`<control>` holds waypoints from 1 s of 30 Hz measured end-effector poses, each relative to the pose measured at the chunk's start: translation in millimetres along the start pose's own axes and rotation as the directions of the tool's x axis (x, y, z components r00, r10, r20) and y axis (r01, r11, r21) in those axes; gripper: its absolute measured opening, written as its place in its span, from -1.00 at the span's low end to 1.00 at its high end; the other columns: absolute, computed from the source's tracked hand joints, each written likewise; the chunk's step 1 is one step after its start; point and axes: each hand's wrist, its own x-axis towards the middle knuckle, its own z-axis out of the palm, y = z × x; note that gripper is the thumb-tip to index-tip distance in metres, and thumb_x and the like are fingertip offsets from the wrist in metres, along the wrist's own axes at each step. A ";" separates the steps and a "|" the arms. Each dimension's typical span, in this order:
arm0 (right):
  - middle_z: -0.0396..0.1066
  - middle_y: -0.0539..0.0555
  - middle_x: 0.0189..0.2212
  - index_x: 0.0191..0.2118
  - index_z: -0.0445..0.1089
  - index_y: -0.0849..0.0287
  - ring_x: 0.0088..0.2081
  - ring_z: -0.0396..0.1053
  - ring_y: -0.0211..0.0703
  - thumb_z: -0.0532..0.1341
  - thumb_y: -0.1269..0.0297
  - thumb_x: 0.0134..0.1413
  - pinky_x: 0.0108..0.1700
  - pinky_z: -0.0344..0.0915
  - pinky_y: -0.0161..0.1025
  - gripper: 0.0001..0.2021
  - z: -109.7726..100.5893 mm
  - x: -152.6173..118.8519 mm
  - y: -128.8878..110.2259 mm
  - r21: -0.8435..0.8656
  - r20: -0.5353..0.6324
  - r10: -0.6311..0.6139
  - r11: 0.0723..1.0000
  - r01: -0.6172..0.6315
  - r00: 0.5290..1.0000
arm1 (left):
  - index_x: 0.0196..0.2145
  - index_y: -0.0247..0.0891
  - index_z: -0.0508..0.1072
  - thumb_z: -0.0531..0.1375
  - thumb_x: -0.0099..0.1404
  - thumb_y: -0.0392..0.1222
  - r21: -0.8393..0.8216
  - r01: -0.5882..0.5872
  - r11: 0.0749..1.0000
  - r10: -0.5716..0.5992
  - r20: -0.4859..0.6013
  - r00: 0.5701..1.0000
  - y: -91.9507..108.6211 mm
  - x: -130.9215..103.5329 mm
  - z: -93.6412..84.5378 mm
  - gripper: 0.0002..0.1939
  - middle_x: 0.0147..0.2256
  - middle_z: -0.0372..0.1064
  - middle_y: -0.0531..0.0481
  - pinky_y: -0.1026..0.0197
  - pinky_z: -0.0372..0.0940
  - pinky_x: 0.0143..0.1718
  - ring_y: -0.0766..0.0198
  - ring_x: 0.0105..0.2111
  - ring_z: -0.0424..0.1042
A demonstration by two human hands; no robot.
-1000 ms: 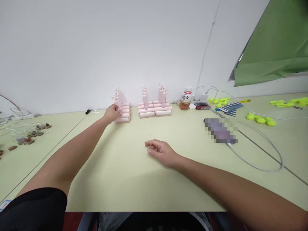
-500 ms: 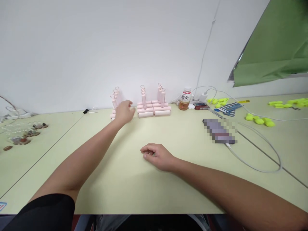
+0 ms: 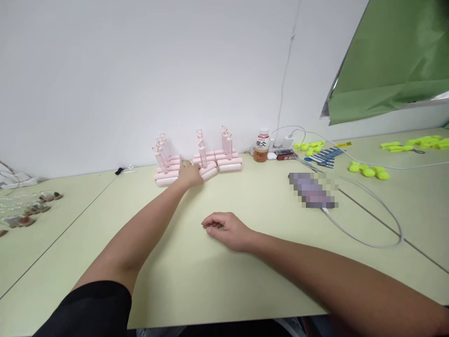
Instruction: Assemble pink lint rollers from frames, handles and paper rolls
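Observation:
Pink roller-like items with upright looped handles stand in three groups against the wall. My left hand (image 3: 190, 174) is at the gap between the left group (image 3: 166, 177) and the middle one (image 3: 209, 171), its fingers over the left end of the middle front roller, which is tilted. Whether it grips the roller cannot be made out. The right group (image 3: 229, 164) stands straight beside them. On the table (image 3: 182, 271), nearer to me, my right hand (image 3: 227, 230) rests with its fingers curled; what it holds, if anything, is hidden.
A labelled bottle (image 3: 261, 146) stands right of the rollers. Further right are a phone (image 3: 312, 189) on a white cable, blue-and-white tools (image 3: 327, 157) and neon yellow items (image 3: 368, 171). Small clear-wrapped items (image 3: 26, 220) lie at the far left.
My left hand has moved down to the middle group's left end. The front middle roller has turned out of line. The view has shifted, and the left group shows more fully.

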 end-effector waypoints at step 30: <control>0.39 0.02 -0.30 0.23 0.11 0.03 -0.35 0.41 -0.19 0.21 0.36 -0.01 -0.34 0.39 -0.21 -0.37 -27.7 7.2 -3.3 0.243 -0.157 0.053 0.970 -0.013 0.986 | 0.16 -0.13 0.09 0.30 0.19 0.01 -0.784 -0.495 0.374 0.312 -0.396 0.864 18.2 -149.5 17.3 -0.32 0.13 0.26 -0.21 -0.02 0.26 0.12 0.06 0.14 0.30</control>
